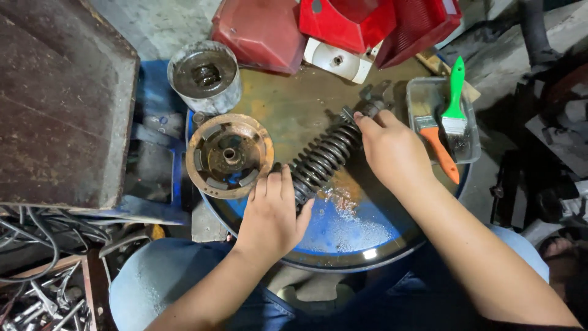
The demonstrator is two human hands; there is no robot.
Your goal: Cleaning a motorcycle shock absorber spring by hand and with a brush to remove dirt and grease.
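Observation:
A black coil-spring shock absorber (326, 154) lies slanted across the top of a blue drum lid (343, 239). My left hand (272, 211) grips its lower end, fingers wrapped over the coils. My right hand (392, 147) holds its upper end near the metal mounting eye (372, 105). The lid is wet and foamy just below the spring. A rusty round flywheel-like part (229, 154) rests at the lid's left rim, right beside my left hand.
A clear tray (422, 92) at the right holds a green-handled brush (455, 92) and an orange-handled brush (440, 149). A metal can (205, 76) stands at the back left, red plastic panels (343, 24) behind. A dark bench (61, 104) is left, tools (43, 300) below.

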